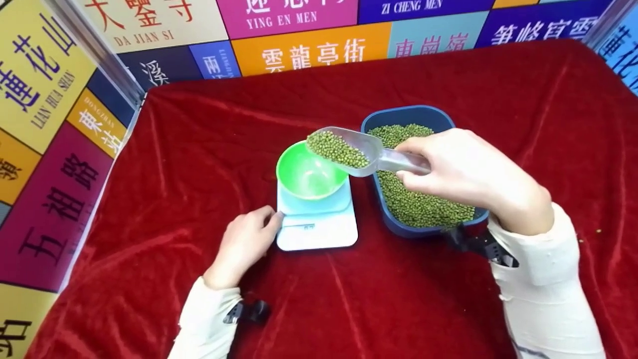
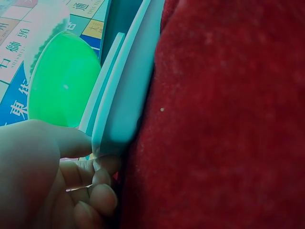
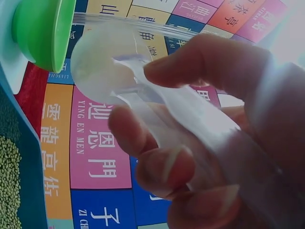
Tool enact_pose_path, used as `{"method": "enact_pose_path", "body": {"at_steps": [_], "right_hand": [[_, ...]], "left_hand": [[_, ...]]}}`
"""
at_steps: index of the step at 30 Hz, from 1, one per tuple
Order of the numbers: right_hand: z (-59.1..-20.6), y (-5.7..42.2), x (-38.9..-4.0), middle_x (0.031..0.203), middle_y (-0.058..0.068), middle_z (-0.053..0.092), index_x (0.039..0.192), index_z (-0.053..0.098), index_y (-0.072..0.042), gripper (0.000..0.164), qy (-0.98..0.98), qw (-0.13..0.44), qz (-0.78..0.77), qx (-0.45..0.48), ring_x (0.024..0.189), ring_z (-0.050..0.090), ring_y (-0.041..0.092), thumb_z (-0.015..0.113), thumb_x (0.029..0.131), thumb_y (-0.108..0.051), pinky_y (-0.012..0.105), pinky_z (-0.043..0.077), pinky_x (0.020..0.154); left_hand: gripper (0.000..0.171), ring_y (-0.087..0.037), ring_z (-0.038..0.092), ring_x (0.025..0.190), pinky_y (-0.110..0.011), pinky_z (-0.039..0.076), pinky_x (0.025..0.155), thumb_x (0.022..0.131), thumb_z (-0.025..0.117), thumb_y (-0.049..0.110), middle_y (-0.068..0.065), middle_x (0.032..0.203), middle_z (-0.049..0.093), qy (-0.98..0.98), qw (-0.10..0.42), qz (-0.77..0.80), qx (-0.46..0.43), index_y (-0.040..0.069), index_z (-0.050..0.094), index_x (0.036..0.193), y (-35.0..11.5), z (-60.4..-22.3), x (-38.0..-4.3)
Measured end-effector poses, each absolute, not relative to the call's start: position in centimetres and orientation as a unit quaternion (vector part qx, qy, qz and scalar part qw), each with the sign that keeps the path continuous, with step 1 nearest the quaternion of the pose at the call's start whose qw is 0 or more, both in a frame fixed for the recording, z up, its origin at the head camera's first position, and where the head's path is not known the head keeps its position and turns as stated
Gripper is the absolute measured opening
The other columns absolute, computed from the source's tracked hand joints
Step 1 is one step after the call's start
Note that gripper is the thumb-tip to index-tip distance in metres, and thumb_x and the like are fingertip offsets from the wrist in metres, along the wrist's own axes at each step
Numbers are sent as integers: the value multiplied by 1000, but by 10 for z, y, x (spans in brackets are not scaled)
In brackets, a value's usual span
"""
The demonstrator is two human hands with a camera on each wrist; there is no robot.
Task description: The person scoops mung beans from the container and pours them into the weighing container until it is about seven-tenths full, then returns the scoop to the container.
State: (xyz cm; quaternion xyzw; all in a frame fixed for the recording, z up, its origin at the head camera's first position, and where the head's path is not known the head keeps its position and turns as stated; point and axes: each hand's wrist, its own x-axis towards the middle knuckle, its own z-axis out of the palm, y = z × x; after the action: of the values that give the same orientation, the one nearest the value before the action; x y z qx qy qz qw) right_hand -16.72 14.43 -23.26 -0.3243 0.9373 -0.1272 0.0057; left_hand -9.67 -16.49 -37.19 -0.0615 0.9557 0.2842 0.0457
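Note:
My right hand (image 1: pixel 453 167) grips the handle of a clear plastic scoop (image 3: pixel 167 105) with thumb and curled fingers. Green mung beans (image 1: pixel 336 149) fill the scoop, whose tip is over the rim of a bright green bowl (image 1: pixel 311 182). The inside of the bowl that shows has no beans in it. Under the bowl is a white and pale blue kitchen scale (image 1: pixel 319 237); its small display is too blurred to read. At the scale's left edge my left hand (image 1: pixel 246 244) pinches its side between thumb and fingers, as the left wrist view (image 2: pixel 62 176) shows.
A blue tub (image 1: pixel 436 113) holding many mung beans stands right of the scale, beneath my right hand. Red velvet cloth (image 1: pixel 199 149) covers the table. A few loose beans lie on it at the right. Colourful printed panels (image 1: pixel 309 52) stand behind and at the sides.

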Motion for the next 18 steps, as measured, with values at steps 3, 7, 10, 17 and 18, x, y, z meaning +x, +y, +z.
{"method": "enact_pose_path", "body": {"at_steps": [3,7,10,17,18], "right_hand": [[-234,145,-165,57,-8,47,94,64,-24,14,936,2,-125,-328,51,41,9,58,81,-27,26,33,52],[-233,145,-163,56,-9,47,95,65,-24,16,935,-14,-116,-336,50,40,9,59,81,-27,26,33,50],[-234,146,-162,56,-10,47,97,65,-23,17,936,-23,-108,-335,49,40,9,59,82,-29,26,32,50],[-234,146,-162,56,-10,48,96,64,-23,16,935,-27,-92,-342,49,40,10,60,82,-30,26,32,50],[-234,146,-162,56,-10,48,96,64,-24,16,935,-28,-89,-343,49,40,10,60,82,-30,26,32,50]], "left_hand": [[36,-12,51,40,-30,41,53,92,45,42,2,48,51,956,46,282,-62,21,51,64,-164,-372,-97],[36,-12,51,40,-30,41,53,93,44,42,3,47,50,958,40,277,-61,21,51,64,-165,-372,-97],[36,-12,51,41,-30,41,53,93,44,42,3,48,50,959,39,274,-57,21,51,64,-165,-372,-98],[36,-12,51,42,-31,40,53,93,44,42,3,48,50,959,38,275,-56,21,50,64,-164,-373,-97],[36,-12,51,42,-31,40,53,93,44,42,3,48,50,959,38,275,-57,21,50,64,-164,-373,-96]]}}
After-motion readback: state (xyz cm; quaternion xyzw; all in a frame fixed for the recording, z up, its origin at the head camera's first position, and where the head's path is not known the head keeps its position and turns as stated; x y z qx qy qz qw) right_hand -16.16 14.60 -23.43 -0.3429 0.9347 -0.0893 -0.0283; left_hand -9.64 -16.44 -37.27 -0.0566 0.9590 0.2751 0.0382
